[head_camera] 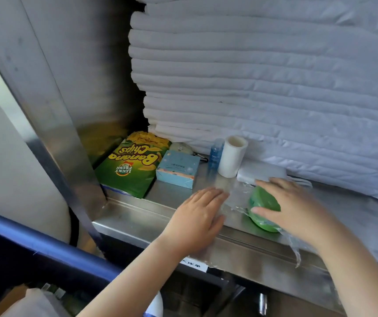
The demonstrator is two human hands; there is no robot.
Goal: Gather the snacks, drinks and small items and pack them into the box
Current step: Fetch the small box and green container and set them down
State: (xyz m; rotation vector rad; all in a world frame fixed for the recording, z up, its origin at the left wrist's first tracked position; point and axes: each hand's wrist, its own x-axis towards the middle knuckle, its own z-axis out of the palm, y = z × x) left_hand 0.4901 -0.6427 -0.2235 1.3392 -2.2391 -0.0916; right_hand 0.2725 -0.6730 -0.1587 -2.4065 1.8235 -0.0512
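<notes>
Steel shelf (151, 216), lower centre. One glossy green banana chips bag (130, 165) lying flat at left. One pale blue carton (178, 168) beside it. One small blue bottle (215, 154), one white cylindrical roll (232, 156), one flat white case (261, 172). One rounded green packet (263, 200) in crinkled clear film (236, 202), right of centre. The right hand (293, 207) clasps the packet, thumb on its near edge. Left hand (200, 216) flat, fingers straight, on the film.

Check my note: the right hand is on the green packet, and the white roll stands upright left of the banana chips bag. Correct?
Not quite. The head view shows the white roll standing upright right of the banana chips bag, beside a blue bottle. The right hand is on the green packet.
</notes>
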